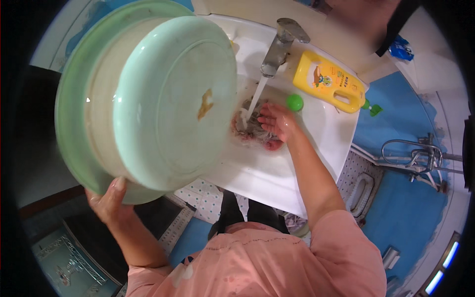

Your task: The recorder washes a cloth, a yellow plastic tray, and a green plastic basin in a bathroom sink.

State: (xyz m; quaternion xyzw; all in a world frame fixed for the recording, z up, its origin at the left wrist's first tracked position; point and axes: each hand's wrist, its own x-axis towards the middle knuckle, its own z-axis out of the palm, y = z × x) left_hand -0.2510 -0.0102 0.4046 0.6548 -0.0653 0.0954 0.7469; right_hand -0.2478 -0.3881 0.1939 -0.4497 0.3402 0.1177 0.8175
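Observation:
A pale green plastic basin (pixel 173 109) is tipped on its side at the left, its underside turned toward the sink. My left hand (pixel 111 200) grips its lower rim, with the thumb on the near side. In the white sink (pixel 316 153) lies a wet bundle of greyish and reddish cloth (pixel 253 132); its exact kind I cannot make out. Water runs onto it from the metal faucet (pixel 278 52). My right hand (pixel 278 121) is at the bundle's right side, fingers stretched out beside the stream, gripping nothing.
On the sink's right ledge lies a yellow bottle (pixel 329 81) with a green pump top, near a round green object (pixel 295 102). A shower mixer (pixel 423 153) is fixed to the wall at the right. A squat toilet (pixel 360 194) is set in the floor.

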